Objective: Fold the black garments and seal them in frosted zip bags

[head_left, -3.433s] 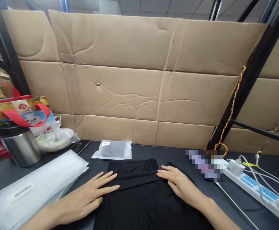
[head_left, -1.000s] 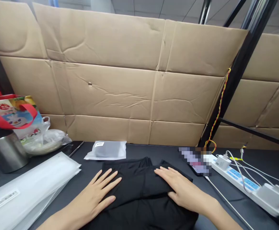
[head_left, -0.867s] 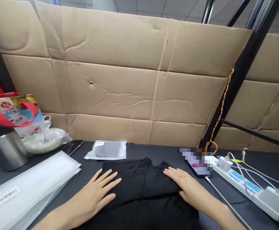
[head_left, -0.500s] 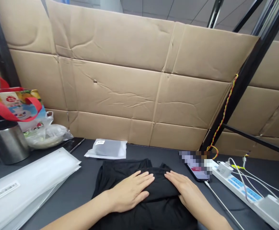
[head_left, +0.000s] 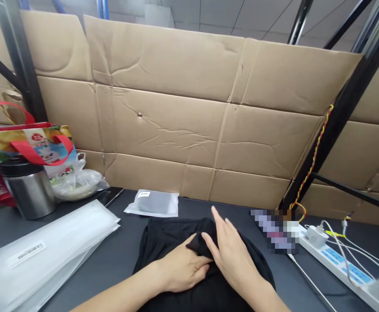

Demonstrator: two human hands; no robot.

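A black cloth garment (head_left: 165,236) lies folded on the dark table, its lower part running out of view. My left hand (head_left: 184,268) rests on it, with the thumb over a raised fold of cloth (head_left: 200,243). My right hand (head_left: 231,255) stands close beside, fingers spread and lifted, its thumb against the same fold. The two hands nearly touch. What lies under them is hidden.
Left of the cloth lies a stack of clear plastic bags (head_left: 46,247) with a barcode label. Behind it are a sealed translucent bag (head_left: 152,204) and a steel flask (head_left: 30,193). A blurred phone (head_left: 276,229) and a white power strip (head_left: 335,264) sit right; cardboard walls the back.
Both hands have slid together from lying flat apart. The left moved right to the middle of the garment, the right fingers lifted, and a fold of cloth now stands up between them.
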